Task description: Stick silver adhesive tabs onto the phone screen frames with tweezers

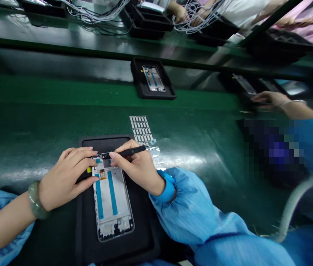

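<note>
A white phone frame with two blue strips lies in a black tray close in front of me. My left hand rests on the frame's upper left edge, fingers curled against it, holding it down. My right hand pinches black tweezers, whose tip reaches the top of the frame beside the left fingertips. A sheet of small grey stickers lies just beyond the tray.
A second black tray with another phone frame sits further back on the green belt. A co-worker's hand in a blue sleeve reaches over trays at the right. More trays and white cables lie along the far side.
</note>
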A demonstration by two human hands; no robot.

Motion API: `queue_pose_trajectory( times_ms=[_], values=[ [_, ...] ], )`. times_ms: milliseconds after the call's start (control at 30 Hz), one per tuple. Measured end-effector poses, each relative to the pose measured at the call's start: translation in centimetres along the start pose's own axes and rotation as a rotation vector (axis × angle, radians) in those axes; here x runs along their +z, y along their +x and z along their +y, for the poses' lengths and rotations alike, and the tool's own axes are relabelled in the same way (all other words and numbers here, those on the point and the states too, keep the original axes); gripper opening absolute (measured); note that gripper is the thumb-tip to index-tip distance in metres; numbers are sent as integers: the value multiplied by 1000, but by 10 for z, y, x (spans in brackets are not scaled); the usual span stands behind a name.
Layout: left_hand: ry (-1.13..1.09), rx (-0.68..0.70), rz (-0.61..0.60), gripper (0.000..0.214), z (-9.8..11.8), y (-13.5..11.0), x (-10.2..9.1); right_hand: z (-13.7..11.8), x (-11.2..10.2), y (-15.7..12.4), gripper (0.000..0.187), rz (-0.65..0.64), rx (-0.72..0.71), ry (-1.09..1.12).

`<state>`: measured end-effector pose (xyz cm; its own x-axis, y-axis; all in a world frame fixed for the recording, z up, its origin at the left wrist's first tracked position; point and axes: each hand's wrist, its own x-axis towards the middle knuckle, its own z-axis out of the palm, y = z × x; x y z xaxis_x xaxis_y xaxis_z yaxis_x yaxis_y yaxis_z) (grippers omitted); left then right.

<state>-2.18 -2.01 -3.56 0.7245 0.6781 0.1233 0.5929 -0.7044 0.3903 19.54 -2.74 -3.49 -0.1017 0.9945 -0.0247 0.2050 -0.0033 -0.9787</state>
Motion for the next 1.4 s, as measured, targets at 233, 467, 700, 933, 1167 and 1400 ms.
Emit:
queue_pose_trajectory(
  times_ms=[233, 467, 700, 933, 1167, 1400],
  values=[
    [102, 46, -14, 33, 0, 1, -1, 1, -1, 0, 18, -11, -22, -53],
    [231, 27, -25, 32, 17, 6, -3, 1, -1, -2, 14, -18, -100, -180],
    [221, -44, 39, 29, 25, 7, 1, -3, -1, 6, 18, 59, -66, 18],
    [192, -85, 80, 28, 24, 6, 8, 0, 1, 23, 13, -86, -118, 48],
    [221, -90, 105, 30, 26, 5, 10, -1, 1, 21, 9, -170, -201, 24],
    [224, -93, 104, 30, 27, 6, 9, -3, 0, 21, 8, -163, -316, -173]
  ],
)
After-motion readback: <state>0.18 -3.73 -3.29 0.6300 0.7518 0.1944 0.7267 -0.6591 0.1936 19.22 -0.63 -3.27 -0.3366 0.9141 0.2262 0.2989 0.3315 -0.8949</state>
